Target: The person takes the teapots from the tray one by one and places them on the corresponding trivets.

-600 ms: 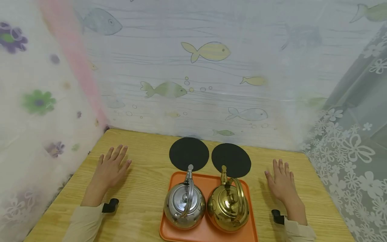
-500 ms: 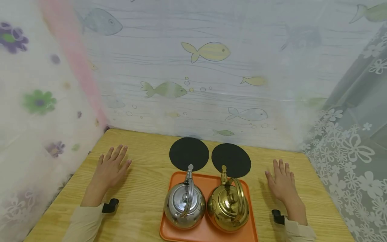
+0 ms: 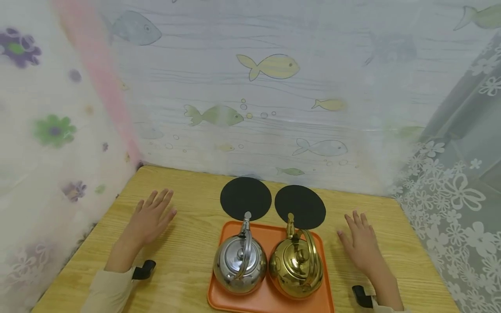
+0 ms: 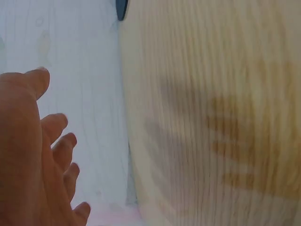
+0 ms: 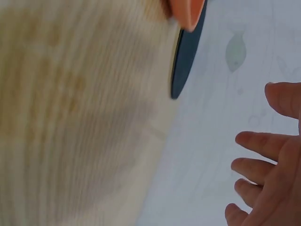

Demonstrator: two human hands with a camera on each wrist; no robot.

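Observation:
A silver kettle (image 3: 227,269) and a gold kettle (image 3: 283,269) stand side by side on an orange tray (image 3: 268,300), spouts toward the far wall. Left of the tray is my left hand (image 3: 146,224), palm down with spread fingers and holding nothing. In the left wrist view that hand (image 4: 28,146) is raised over the wood, its shadow falling below. On the other side, right of the gold kettle, my right hand (image 3: 362,248) also hovers with fingers extended. The right wrist view has its fingers (image 5: 263,146) apart and bare.
Two round black mats (image 3: 245,198) lie behind the tray, the spout tips overlapping them in the head view. A fish-patterned curtain (image 3: 266,108) backs the wooden table (image 3: 188,208). Flowered sheets hang at both sides. Each wrist carries a black strap mount (image 3: 144,270).
My left hand has shifted slightly right, toward the tray. The right hand has moved a little left, also toward the tray. Kettles, tray and mats stay in place.

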